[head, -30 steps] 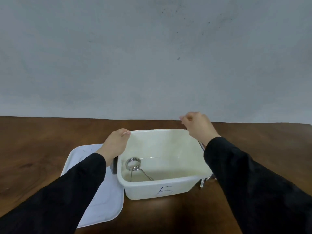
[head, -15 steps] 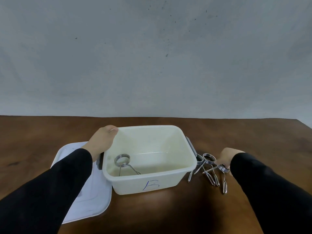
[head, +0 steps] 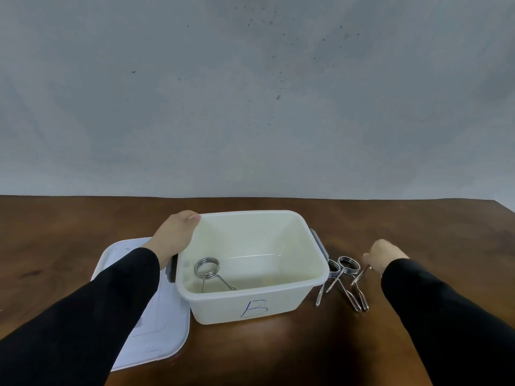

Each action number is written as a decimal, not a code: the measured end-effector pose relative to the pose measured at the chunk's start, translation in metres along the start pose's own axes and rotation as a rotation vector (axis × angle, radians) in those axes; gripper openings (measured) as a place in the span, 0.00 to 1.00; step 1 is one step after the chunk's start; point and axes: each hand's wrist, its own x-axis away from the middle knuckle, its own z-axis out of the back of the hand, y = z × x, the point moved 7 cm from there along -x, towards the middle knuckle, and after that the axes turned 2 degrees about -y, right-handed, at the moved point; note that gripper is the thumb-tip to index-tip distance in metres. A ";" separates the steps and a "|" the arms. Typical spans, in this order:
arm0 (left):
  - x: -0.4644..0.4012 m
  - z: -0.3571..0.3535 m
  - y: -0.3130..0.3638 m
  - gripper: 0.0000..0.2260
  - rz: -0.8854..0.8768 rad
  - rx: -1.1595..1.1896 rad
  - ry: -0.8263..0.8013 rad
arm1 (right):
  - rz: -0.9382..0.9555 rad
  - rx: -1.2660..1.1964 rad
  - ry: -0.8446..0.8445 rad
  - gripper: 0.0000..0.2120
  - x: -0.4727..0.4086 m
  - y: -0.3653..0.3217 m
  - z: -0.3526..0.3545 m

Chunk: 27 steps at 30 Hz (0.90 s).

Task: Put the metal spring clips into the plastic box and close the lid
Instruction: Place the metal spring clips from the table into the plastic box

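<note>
A white plastic box [head: 295,298] marked with a blue letter stands open on the table. One metal spring clip [head: 207,270] lies inside at its left. My left hand [head: 177,236] grips the box's far left rim. Right of the box, a few more spring clips [head: 344,277] lie in a bunch on the wood. My right hand [head: 383,256] is closed on the handle of one spring clip [head: 361,277] at the right of that bunch. The white lid [head: 157,332] lies flat to the left of the box, partly under my left sleeve.
The brown wooden table [head: 278,352] runs to a grey wall behind, with its right corner visible at the far right. Grey latch handles sit on both short sides of the box.
My right hand left the box's right rim, dropped to the clips beside the box, and closed on one clip. My left hand stayed on the rim.
</note>
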 end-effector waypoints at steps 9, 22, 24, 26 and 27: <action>0.001 0.000 0.001 0.14 0.005 0.037 -0.002 | 0.582 -0.133 0.191 0.11 0.115 -0.163 0.144; 0.000 0.002 0.001 0.14 -0.013 0.077 -0.001 | 0.863 0.164 -0.267 0.07 0.170 -0.334 -0.074; 0.000 0.001 -0.001 0.15 -0.009 0.093 -0.011 | 0.884 0.197 -0.245 0.07 0.168 -0.342 -0.087; 0.000 0.001 -0.002 0.15 -0.012 0.085 -0.015 | 0.895 0.250 -0.218 0.02 0.168 -0.347 -0.097; 0.000 0.001 -0.003 0.15 -0.013 0.079 -0.015 | 0.896 0.284 -0.215 0.01 0.169 -0.349 -0.103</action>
